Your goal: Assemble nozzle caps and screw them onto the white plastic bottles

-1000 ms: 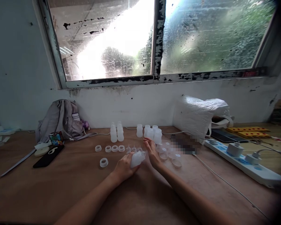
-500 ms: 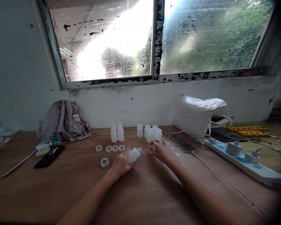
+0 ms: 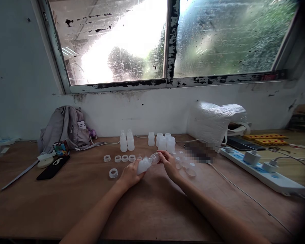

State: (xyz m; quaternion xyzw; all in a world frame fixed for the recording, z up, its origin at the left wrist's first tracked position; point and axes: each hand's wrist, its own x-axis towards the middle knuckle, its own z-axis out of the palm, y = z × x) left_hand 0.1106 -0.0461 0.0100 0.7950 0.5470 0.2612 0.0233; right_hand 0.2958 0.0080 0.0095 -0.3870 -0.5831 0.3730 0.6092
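My left hand is wrapped round a frosted white baby bottle, tilted up to the right. The fingers of my right hand pinch a clear dome cap at the bottle's top end; whether it is seated I cannot tell. Left of my hands lie several white collar rings. Clear teats show partly behind the bottle. Two capped bottles stand upright at the back, and several open bottles stand right of them. Clear caps and small white discs lie right of my right hand.
A white power strip with plugs and cables runs along the right. A pixelated dark object lies near a foil-like bag. On the left are a grey backpack, a black phone and a steel ruler-like strip.
My right hand has lifted from the table beside the open bottles and brought a clear cap to the bottle's top. My left hand keeps hold of the bottle. The view has shifted slightly.
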